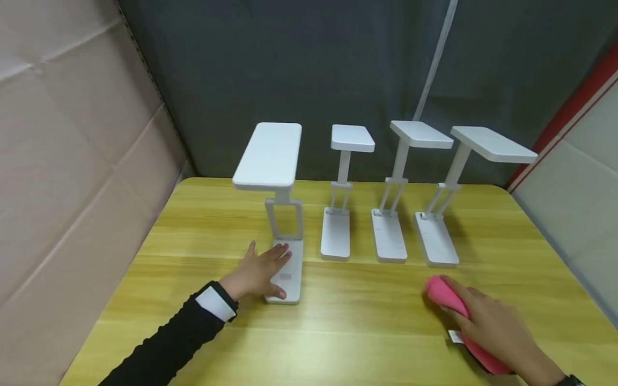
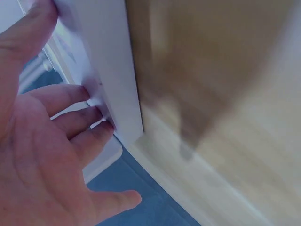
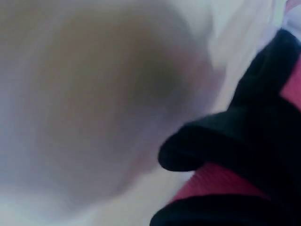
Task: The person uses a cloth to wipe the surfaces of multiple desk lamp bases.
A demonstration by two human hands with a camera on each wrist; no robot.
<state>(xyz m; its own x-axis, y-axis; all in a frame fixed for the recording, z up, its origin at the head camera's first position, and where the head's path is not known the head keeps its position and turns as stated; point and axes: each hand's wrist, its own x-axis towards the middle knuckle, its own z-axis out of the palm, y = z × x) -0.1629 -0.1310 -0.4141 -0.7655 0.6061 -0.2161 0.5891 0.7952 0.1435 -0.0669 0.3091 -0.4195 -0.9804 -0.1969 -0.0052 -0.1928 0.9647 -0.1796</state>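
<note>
My left hand (image 1: 260,271) rests with fingers spread on the base (image 1: 292,287) of a white folding desk lamp (image 1: 270,155). This lamp stands unfolded, its flat rectangular head raised above a hinged frame. In the left wrist view, fingertips (image 2: 104,126) of the left hand touch the side of the white base (image 2: 110,66). At the lower right, my right hand (image 1: 497,321) grips a soft pink pad (image 1: 446,295) with a white tag on its side, low over the table. The right wrist view shows dark fingers over its fuzzy pink surface (image 3: 216,181).
Three more unfolded white lamps stand in a row behind, one at the middle (image 1: 336,236), a second (image 1: 390,238), and a third (image 1: 436,241) at right. They stand on a wood-grain table (image 1: 338,343). A dark curtain (image 1: 289,64) hangs behind; pale walls flank both sides.
</note>
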